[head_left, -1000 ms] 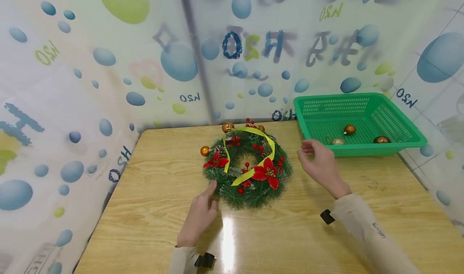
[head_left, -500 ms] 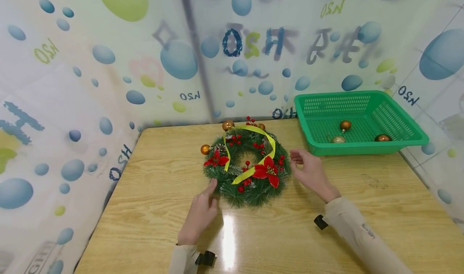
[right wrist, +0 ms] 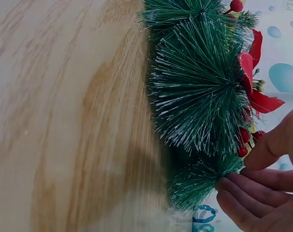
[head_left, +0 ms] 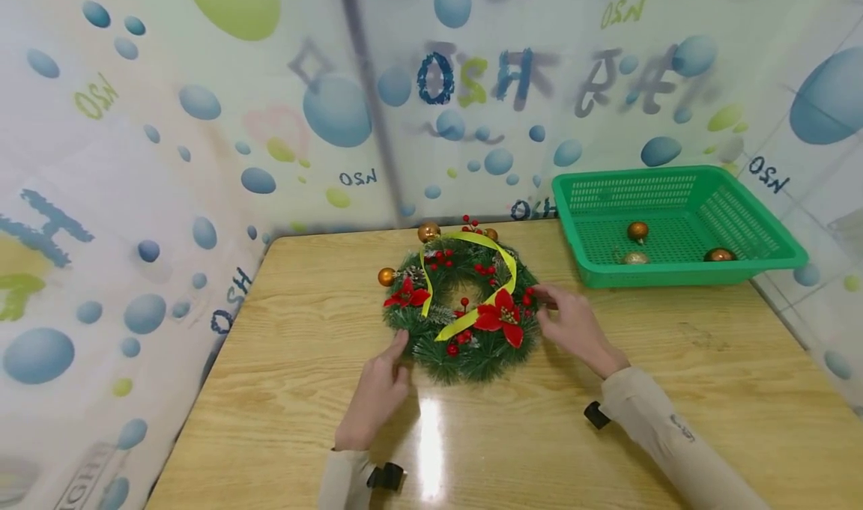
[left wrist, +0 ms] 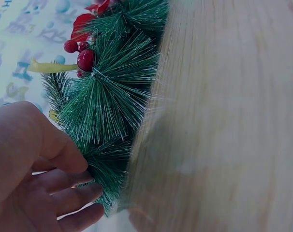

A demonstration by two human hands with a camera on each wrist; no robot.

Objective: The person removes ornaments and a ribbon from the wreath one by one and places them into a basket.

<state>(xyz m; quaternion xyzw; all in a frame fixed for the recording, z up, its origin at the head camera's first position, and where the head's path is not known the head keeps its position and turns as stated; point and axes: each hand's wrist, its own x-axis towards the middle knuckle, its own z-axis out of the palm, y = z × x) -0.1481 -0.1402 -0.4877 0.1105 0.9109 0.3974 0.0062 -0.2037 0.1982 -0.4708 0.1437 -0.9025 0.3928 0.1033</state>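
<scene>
A green pine Christmas wreath [head_left: 445, 364], decked with red poinsettias [head_left: 500, 317], red berries and gold baubles, lies on the wooden table. Across it loops a loose yellow ribbon [head_left: 510, 270]. At the wreath's lower left edge is my left hand [head_left: 374, 394], its straight index finger touching the needles; the left wrist view shows the fingers overlapping the greenery. On the opposite side my right hand [head_left: 576, 330] pinches the wreath's outer needles. In the right wrist view its thumb and fingers come together at the greenery beside the berries [right wrist: 242, 150].
A green plastic basket [head_left: 664, 276] stands at the back right of the table [head_left: 303, 330]. Inside it lie an orange-brown bauble [head_left: 637, 231], a pale gold bauble [head_left: 635, 258] and a copper bauble [head_left: 720, 255]. A patterned curtain [head_left: 283, 83] closes off the back and sides.
My right hand has moved left from beside the basket to the wreath's right edge and pinches it. The orange-brown bauble has rolled slightly in the basket. My left hand has stayed at the wreath.
</scene>
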